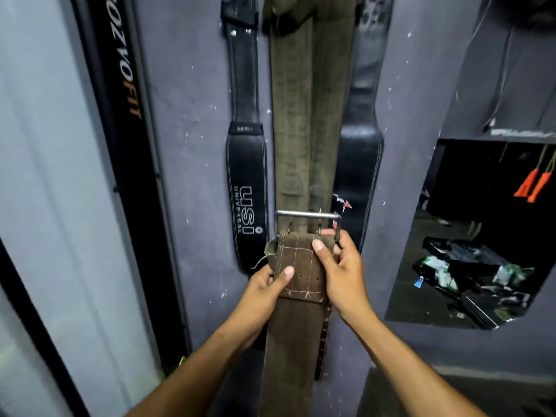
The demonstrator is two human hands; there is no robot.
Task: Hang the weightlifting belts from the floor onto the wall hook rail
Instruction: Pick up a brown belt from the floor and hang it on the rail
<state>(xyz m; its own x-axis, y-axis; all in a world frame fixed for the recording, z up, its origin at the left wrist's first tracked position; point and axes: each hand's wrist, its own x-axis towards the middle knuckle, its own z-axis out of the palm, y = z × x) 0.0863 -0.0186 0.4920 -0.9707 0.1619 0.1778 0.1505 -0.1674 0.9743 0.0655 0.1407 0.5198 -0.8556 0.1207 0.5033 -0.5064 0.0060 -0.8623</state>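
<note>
Head view: left hand [270, 281] and right hand [340, 266] gripping brown belt [301, 266].

Gym storage corner: lifting belts [246, 188] on a grey wall [186, 145].

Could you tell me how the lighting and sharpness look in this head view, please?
Head view: dim light; the brown belt and both hands are fairly sharp; the alcove at right is murky; wide-angle bending at the edges; a small glint on the buckle.

Both hands, left [270, 281] and right [340, 266], grip brown belt [301, 266] near its seemingly metal buckle [307, 216]
</note>
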